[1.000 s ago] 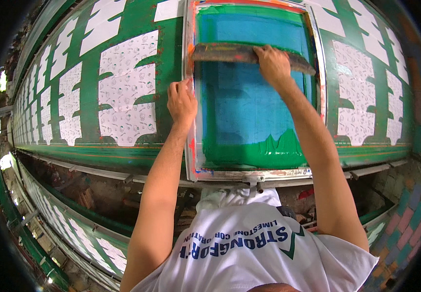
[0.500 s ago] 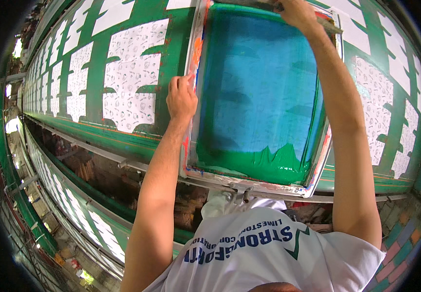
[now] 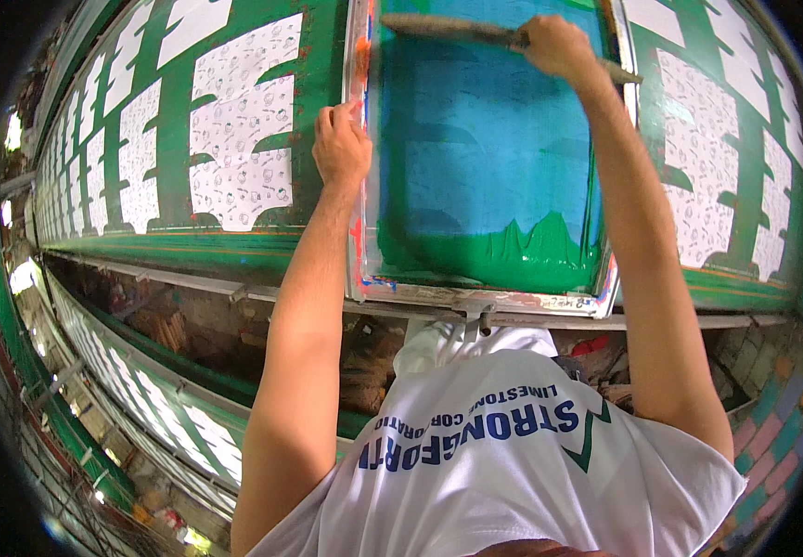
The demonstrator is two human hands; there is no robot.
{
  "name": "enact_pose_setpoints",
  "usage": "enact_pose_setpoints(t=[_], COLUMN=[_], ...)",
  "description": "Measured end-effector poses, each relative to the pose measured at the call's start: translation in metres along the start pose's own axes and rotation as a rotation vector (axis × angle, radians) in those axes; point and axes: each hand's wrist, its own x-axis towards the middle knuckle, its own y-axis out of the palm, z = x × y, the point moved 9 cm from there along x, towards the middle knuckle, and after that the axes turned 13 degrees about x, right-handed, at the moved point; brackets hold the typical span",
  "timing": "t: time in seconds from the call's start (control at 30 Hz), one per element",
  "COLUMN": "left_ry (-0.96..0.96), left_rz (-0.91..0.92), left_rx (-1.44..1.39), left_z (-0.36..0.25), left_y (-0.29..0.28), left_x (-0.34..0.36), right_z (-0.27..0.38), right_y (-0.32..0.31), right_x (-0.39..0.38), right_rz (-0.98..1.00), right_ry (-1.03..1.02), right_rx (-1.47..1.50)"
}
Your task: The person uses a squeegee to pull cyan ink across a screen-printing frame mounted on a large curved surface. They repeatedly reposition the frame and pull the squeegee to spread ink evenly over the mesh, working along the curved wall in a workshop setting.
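Far left, lower: second green worktop (image 3: pixel 199 371), long and narrow in view, carrying a row of white pieces (image 3: pixel 144 385).

Left: main green worktop (image 3: pixel 177 139), bearing white shaped cut-outs in rows. Nearest the frame, one printed cut-out (image 3: pixel 244 130), covered in small line figures, with notched sides. Above it, toward the upper edge, a plain white cut-out (image 3: pixel 195 26).

Left of centre: left hand (image 3: pixel 343 147), partly closed, fingers curled, fingertips at the left rail of the frame. Whether it grips the rail or only rests there cannot be told.

Centre: one screen-printing frame (image 3: pixel 517 300), pale rails stained orange, red and blue, lying on the main worktop. Within it, blue mesh (image 3: pixel 475 176), darker shapes showing through. Along the near end of the mesh, a thick band of green ink (image 3: pixel 536 255), its upper edge drawn into peaks. Across the upper part, one long squeegee (image 3: pixel 448 28), dark and worn, set at a slant, left end higher, right end over the right rail. Below the near rail, a metal bracket (image 3: pixel 477 322); below that, the person's white shirt (image 3: pixel 494 492) with dark lettering.

Right of centre: right hand (image 3: pixel 557 48), closed around the squeegee, right of its middle.

Right: another printed cut-out (image 3: pixel 698 153); lower, multicoloured paving (image 3: pixel 772 450).
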Motion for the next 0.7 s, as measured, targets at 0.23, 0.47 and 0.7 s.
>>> enact_pose_setpoints(t=[0.23,0.47,0.7], left_ry=[0.058,0.06,0.061], left_rz=[-0.062,-0.109,-0.098], left_rx=[-0.044,-0.007,-0.008], left_z=[-0.001,0.002,0.003], left_y=[-0.004,0.0,0.003], left_x=[-0.004,-0.004,-0.004], right_z=[0.064,0.123,0.148], right_y=[0.026,0.054,0.044], right_x=[-0.174,-0.315,-0.357], right_rz=[-0.022,0.026,-0.064], right_ry=[0.037,0.002,-0.042], right_rx=[0.077,0.128,0.189])
